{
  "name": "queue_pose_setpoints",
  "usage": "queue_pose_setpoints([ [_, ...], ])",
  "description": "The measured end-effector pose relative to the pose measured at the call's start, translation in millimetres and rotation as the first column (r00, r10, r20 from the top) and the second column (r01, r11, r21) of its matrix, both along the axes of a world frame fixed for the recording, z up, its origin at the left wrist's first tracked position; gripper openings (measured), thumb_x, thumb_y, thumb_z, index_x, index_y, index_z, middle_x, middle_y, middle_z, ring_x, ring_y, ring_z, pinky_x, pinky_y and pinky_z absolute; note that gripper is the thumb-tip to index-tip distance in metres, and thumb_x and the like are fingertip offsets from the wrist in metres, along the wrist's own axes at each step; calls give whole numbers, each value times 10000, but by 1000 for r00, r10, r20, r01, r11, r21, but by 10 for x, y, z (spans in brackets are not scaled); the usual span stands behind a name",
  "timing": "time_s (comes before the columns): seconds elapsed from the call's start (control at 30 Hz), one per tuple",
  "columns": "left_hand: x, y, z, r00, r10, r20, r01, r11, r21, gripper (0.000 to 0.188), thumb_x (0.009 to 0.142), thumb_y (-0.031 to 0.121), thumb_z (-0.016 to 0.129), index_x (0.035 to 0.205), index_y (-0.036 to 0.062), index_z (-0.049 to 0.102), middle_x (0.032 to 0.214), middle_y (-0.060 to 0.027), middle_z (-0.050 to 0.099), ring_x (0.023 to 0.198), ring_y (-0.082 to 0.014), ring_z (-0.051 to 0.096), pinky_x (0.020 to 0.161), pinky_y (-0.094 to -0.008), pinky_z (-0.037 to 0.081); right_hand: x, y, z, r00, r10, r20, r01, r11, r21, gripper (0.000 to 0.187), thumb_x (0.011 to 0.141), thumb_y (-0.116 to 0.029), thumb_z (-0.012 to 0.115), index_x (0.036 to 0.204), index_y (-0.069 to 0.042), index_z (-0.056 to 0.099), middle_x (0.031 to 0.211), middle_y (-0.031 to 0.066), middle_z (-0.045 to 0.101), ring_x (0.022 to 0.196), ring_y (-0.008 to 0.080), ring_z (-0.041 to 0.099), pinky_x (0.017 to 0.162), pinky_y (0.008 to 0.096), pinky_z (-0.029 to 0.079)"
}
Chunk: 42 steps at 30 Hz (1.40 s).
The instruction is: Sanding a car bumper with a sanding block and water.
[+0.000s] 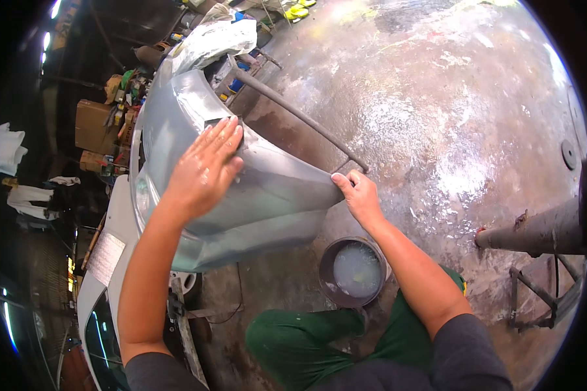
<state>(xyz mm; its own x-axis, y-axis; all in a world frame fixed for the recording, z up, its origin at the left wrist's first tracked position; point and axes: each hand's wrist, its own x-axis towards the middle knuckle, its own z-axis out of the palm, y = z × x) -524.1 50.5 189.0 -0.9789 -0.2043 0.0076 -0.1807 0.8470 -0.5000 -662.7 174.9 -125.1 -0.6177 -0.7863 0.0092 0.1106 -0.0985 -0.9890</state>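
Note:
A grey, wet-looking car bumper (267, 195) stretches across the middle, its tapered end to the right. My left hand (210, 163) lies on its upper face with fingers extended, pressing a small dark sheet of sandpaper (240, 139) against the surface. Part of the sheet is hidden beneath the fingers. Whitish wet specks show on the back of that hand. At the bumper's right tip, my right hand (360, 195) pinches the corner between thumb and curled fingers.
A bucket of cloudy water (324, 285) stands on the wet floor below my right forearm. Metal pipe framing (300, 117) runs behind the bumper. A thick post (535, 231) and metal frame (535, 300) stand right. Left are a light-coloured car (114, 225) and cardboard boxes (94, 126).

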Motion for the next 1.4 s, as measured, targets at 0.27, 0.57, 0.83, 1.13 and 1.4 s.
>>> queue_pose_setpoints([
  [0.27,145,-1169,675,852,483,-200,-459,875,154,568,1022,389,427,1420,-15,462,1528,-193,396,1429,-334,351,1187,-384,248,218,-129,140,999,44,15,-43,998,-53,655,855,-616,669,713,11,545,675,143,531,646,202,491,631,372,440],
  [0.57,157,-998,578,910,398,-117,-389,917,92,510,1037,340,406,1422,10,468,1513,-186,423,1436,-315,345,1200,-410,215,148,-124,57,999,29,-17,-30,996,-88,647,867,-597,668,711,16,530,685,142,531,652,207,491,631,370,436],
  [0.83,101,-479,-6,933,290,-212,-297,955,4,518,1043,294,421,1444,-34,425,1524,-204,400,1453,-322,320,1213,-429,178,101,-121,-72,998,19,57,-16,998,-68,626,863,-562,702,701,13,514,644,108,483,646,165,443,617,350,424],
  [1.13,19,845,-1071,993,99,63,-105,990,97,612,915,244,605,1416,-63,433,1528,-217,385,1449,-327,334,1202,-464,229,154,-171,37,996,73,48,-70,995,-69,622,880,-575,670,730,17,549,670,124,534,666,167,483,629,354,438],
  [1.4,18,589,-770,968,185,-168,-219,952,-214,645,902,248,616,1423,-77,416,1524,-237,381,1452,-338,324,1208,-469,206,104,-57,107,998,59,22,-59,998,29,591,930,-540,622,746,16,553,679,115,532,690,161,492,654,352,443],
])
